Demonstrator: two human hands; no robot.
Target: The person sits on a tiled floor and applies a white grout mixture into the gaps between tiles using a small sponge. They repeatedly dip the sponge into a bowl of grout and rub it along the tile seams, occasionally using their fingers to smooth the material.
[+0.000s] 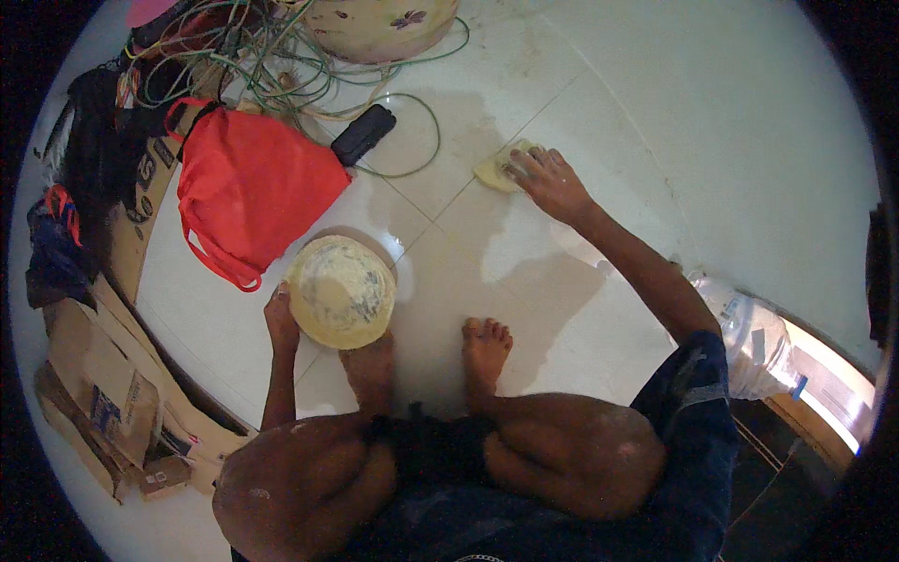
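Observation:
A round, pale yellow bowl [343, 288], its inside smeared with whitish and grey residue, is tilted just in front of my left foot. My left hand [282, 314] grips its left rim, with most of the fingers hidden by the bowl. Farther off to the right, my right hand [551, 183] is closed over a pale yellow sponge [496, 171] pressed against the tiled floor [449, 215]. Part of the sponge sticks out left of the fingers; the rest is covered.
A red cloth bag [257, 187] lies at the left beside a black oblong case [364, 135]. Tangled green cable [300, 66] spreads below a cream tub [379, 28]. Flattened cardboard [117, 393] lines the left side. At right are plastic-wrapped items [749, 337].

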